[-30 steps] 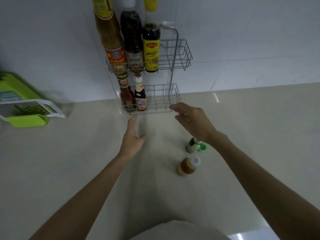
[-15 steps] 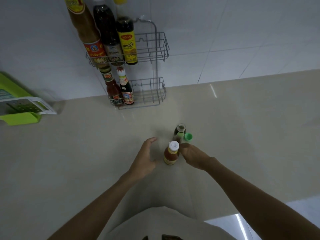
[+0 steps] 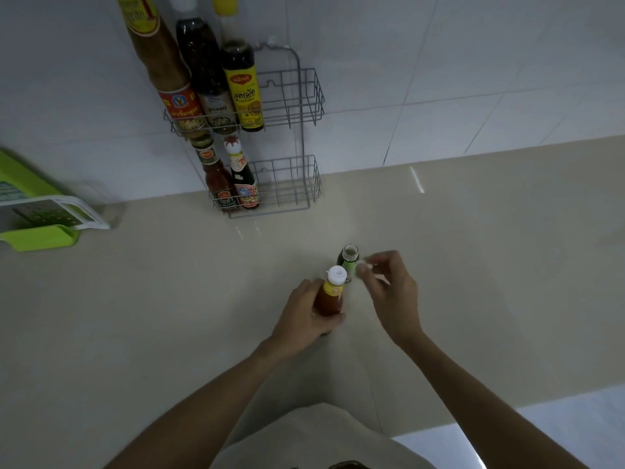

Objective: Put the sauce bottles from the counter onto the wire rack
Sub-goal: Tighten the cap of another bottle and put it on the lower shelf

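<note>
A small red sauce bottle with a white cap stands on the beige counter, and my left hand is wrapped around its body. Just behind it stands a small dark bottle with a green label and an open mouth. My right hand is beside that bottle, its fingertips pinched on what looks like the blurred green cap. The wire rack hangs on the wall at the back. Its upper basket holds three tall bottles, its lower basket two small ones on the left.
A green and white slicer lies at the far left of the counter. The right halves of both rack baskets hold nothing. The counter's front edge runs along the bottom right, with pale floor beyond it.
My left hand closed around the red sauce bottle. My right hand left that bottle, moved to the small dark bottle and took up the green cap that lay beside it.
</note>
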A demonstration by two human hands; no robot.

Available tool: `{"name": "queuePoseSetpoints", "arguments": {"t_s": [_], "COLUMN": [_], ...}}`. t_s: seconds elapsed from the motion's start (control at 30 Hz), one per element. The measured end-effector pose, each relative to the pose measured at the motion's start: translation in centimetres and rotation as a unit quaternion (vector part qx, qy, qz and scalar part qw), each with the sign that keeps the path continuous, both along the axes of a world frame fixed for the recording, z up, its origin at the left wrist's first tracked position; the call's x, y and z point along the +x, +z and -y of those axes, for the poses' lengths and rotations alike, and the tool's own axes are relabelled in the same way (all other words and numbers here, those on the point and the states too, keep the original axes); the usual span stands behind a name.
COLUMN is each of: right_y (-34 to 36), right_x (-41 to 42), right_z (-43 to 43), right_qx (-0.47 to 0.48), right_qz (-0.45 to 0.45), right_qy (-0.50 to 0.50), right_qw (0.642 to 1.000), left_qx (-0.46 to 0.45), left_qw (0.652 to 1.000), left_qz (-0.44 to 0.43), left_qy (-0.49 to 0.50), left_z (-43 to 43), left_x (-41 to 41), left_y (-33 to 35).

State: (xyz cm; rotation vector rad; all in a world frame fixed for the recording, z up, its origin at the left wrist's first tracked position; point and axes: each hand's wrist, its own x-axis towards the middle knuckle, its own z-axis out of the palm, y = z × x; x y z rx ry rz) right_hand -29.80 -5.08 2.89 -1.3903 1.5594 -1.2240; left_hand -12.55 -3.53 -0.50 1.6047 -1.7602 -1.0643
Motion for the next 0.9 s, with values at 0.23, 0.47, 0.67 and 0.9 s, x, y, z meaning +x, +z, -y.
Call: {"name": "queuePoseSetpoints", "arguments": {"t_s": [0.23,0.47,0.67,0.9], "right_y": [5.8,10.2,11.6,13.0], "right_x": [4.0,3.7,5.8,5.6], "right_z": [0.6,3.6,4.0,3.1], "right_qx": [-0.008,-0.032,-0.221,-0.282], "right_qz": [0.081,-0.158,-0.562,-0.491], "right_qy": [0.158,0.362,0.255,0.288], "right_qw": [0.984,0.918,0.755,0.772], "left_qx": [0.066,0.262,0.036,0.207], "left_qw": [0.993,0.918,0.998,0.949], "left_qz": [-0.094,-0.269,0.01,-0.175], "left_qy": [0.03,-0.125,0.04,-0.163], "left_z": [-0.1,0.2,-0.5,-0.9], "left_x": [2.2,6.2,5.2,7.6], "left_y": [5.0,8.7,10.5,12.8]}}
